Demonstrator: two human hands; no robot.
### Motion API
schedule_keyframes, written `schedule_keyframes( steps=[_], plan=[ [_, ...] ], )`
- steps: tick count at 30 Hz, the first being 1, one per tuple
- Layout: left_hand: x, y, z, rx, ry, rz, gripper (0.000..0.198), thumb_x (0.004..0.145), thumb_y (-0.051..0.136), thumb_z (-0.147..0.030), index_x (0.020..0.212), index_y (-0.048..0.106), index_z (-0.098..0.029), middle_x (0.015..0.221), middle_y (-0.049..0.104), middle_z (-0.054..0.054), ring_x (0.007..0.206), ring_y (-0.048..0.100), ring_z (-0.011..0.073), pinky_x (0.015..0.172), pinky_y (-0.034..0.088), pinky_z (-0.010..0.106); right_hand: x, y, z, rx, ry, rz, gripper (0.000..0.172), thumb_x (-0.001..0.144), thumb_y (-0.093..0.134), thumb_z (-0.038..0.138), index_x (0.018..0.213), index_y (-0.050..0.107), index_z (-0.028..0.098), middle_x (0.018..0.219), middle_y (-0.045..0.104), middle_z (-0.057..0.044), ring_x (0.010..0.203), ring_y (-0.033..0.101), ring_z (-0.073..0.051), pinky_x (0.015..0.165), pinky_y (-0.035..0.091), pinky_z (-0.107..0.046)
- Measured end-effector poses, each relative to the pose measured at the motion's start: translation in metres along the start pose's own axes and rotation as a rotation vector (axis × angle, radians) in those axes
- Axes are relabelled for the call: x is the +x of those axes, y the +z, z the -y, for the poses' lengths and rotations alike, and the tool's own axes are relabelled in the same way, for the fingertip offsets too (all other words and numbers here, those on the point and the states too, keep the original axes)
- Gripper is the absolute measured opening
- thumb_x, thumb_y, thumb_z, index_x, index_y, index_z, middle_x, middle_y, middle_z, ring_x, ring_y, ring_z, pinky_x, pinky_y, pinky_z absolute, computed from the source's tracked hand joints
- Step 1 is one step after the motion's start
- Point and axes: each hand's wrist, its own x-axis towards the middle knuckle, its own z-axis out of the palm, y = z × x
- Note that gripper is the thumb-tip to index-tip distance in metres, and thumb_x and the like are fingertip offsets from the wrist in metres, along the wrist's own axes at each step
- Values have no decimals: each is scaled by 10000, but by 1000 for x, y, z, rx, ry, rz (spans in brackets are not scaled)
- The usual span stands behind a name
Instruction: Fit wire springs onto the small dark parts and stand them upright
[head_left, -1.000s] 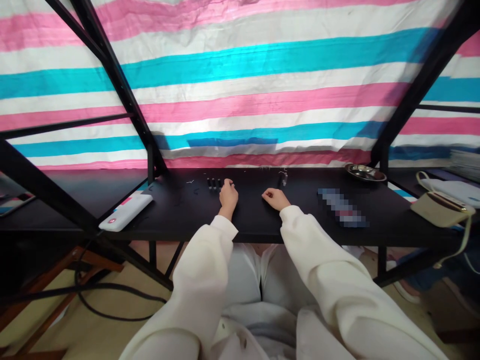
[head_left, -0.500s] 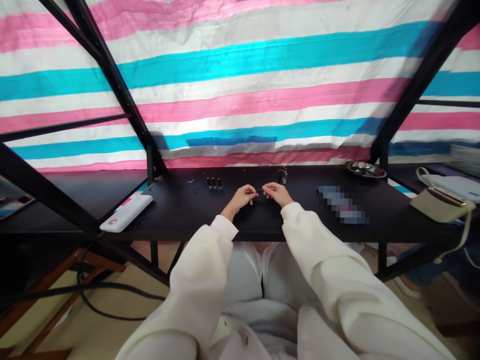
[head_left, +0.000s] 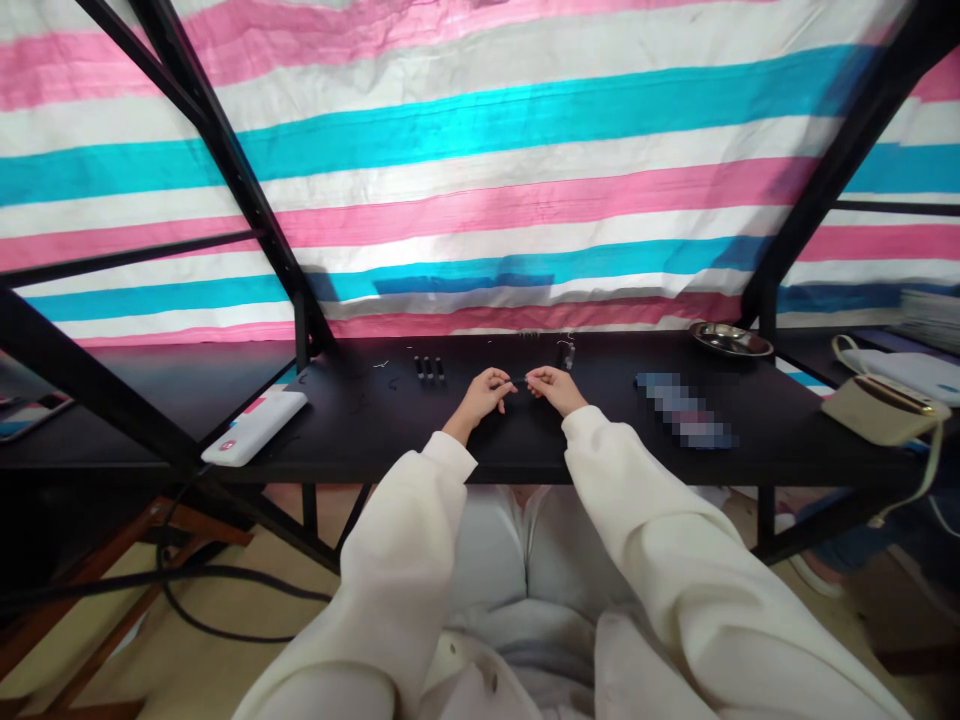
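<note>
Over the middle of the black table (head_left: 375, 430), my left hand (head_left: 486, 393) and my right hand (head_left: 553, 387) face each other with fingertips pinched. Between them runs a small dark, thin piece (head_left: 520, 381), its near end in my left fingers and its far end at my right fingertips; its exact kind is too small to make out. Left of my hands stand three short black cylinders with pale ends (head_left: 429, 368) in a row. Behind my right hand lie further small dark and clear pieces (head_left: 566, 354).
A white power bank-like case (head_left: 255, 428) lies at the left. To the right are a shiny metal dish (head_left: 730, 340), a blurred-out bluish object (head_left: 686, 410) and a beige pouch with a strap (head_left: 883, 408). Black metal frame bars (head_left: 277, 240) rise at both sides before a striped sheet.
My hands stay almost in place, with the fingertips shifting slightly around the dark piece. The view has moved a little; nothing else visibly differs.
</note>
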Motion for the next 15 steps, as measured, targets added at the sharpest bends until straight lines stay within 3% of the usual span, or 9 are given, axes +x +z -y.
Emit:
schedule_keyframes(
  steps=[5, 15],
  plan=[
    [1, 3, 1, 12, 4, -62, 191, 764, 586, -244, 859, 459, -138, 795, 664, 53, 343, 474, 34, 354, 342, 166, 1, 1, -1, 4, -37, -33, 419, 524, 720, 497, 742, 590, 165, 587, 602, -8, 540, 543, -117, 541, 459, -279],
    [4, 7, 5, 76, 36, -78, 151, 815, 519, -276, 836, 443, -148, 746, 641, 22, 330, 465, 30, 359, 348, 161, 0, 2, 0, -33, -52, -60, 394, 546, 704, 493, 738, 581, 171, 599, 593, -10, 573, 549, -130, 553, 468, -290]
  ],
)
